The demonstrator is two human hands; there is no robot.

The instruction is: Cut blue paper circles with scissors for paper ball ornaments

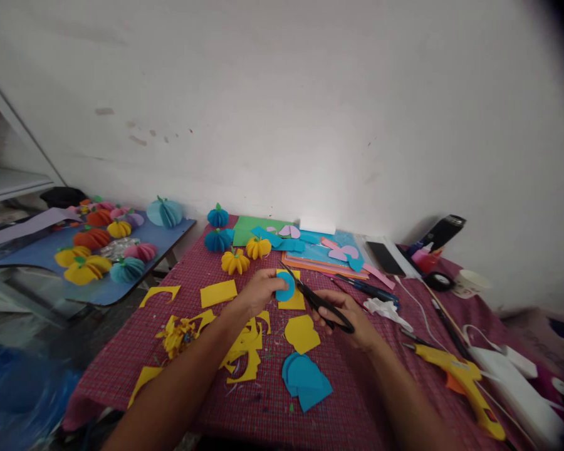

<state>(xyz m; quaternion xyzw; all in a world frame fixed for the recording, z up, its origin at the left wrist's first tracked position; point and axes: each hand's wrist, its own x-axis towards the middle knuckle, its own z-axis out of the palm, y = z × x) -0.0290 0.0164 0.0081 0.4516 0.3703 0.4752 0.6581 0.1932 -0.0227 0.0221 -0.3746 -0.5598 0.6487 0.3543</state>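
My left hand point(258, 291) pinches a small blue paper circle point(285, 287) above the red checked tablecloth point(352, 401). My right hand point(345, 316) grips black-handled scissors point(317, 299), whose blades point up and left toward the circle. Just below the hands lie a yellow paper piece point(301, 333) and a stack of blue paper circles point(305, 376). Yellow offcuts point(244, 351) are scattered under my left forearm.
A yellow glue gun point(460, 376) lies at right with white cables. Coloured paper sheets point(324, 254), pens and a phone point(386, 257) sit at the back. Paper pumpkins point(235, 260) stand behind the hands; more cover a blue side table point(169, 235) at left. A white cup point(467, 283) stands at far right.
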